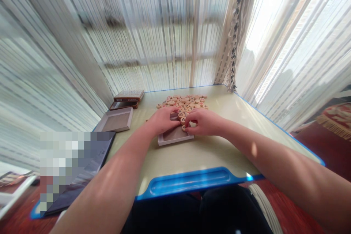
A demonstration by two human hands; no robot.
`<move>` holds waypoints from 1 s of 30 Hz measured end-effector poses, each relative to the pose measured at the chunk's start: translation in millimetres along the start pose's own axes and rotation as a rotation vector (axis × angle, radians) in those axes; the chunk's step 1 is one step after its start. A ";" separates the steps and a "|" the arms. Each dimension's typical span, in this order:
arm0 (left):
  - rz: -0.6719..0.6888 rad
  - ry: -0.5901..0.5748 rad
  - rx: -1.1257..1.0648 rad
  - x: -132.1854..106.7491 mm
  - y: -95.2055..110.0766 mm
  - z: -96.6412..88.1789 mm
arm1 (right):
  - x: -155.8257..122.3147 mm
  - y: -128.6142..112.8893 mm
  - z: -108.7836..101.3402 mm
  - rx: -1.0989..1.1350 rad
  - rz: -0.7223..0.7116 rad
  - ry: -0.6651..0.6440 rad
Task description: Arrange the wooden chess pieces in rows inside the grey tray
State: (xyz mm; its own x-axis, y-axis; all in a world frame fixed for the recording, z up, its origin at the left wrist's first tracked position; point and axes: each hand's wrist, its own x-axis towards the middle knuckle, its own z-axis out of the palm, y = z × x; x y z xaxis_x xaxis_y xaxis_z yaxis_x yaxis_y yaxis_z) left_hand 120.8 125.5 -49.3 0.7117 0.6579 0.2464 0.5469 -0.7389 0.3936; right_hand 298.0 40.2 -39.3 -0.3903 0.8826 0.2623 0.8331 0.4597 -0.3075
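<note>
A shallow white box tray (pixel 175 141) with a greyish inside lies on the table in front of me. A short row of round wooden Chinese chess pieces (pixel 181 114) with dark characters runs across it. My left hand (pixel 163 120) is at the tray's left side, thumb and fingers apart, near the row. From the right, my right hand (pixel 205 121) curls its thumb and index finger around the edge of the nearest chess piece (pixel 184 128). Behind both hands spreads a heap of loose chess pieces (pixel 189 100), some with red characters and some showing plain faces.
Another shallow white tray (pixel 118 120) lies at the left, with a brown patterned box (pixel 128 95) behind it. A dark flat item (pixel 102 153), partly pixelated, covers the table's left edge. The table (pixel 233 113) has blue edging and a blue front groove (pixel 189 182). Striped curtains (pixel 153 44) hang behind.
</note>
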 end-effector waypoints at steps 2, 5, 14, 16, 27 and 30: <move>0.004 -0.001 0.004 0.2 -0.2 -0.2 | -0.2 -0.5 -1.0 -0.002 -0.001 0.002; 0.022 -0.002 0.007 0.5 -1.0 -0.2 | -0.1 -0.4 -1.4 -0.002 -0.006 0.004; 0.047 0.000 0.035 1.5 -2.5 0.7 | 1.4 1.9 -1.6 -0.024 0.000 0.110; 0.042 -0.010 0.034 1.7 -2.9 0.4 | 1.6 2.5 -1.7 -0.034 0.015 0.139; 0.016 0.024 0.082 4.8 -1.3 0.6 | 0.6 -2.5 -2.0 0.005 -0.047 0.030; 0.019 0.037 0.100 5.7 -1.3 1.3 | 1.1 -4.1 -1.1 -0.022 -0.048 -0.009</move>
State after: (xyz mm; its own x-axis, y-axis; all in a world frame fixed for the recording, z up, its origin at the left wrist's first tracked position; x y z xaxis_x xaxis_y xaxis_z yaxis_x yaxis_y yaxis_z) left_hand 124.7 130.0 -49.6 0.7067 0.6471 0.2862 0.5761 -0.7610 0.2983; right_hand 294.6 39.1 -36.8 -0.4336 0.8603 0.2680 0.8215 0.4997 -0.2747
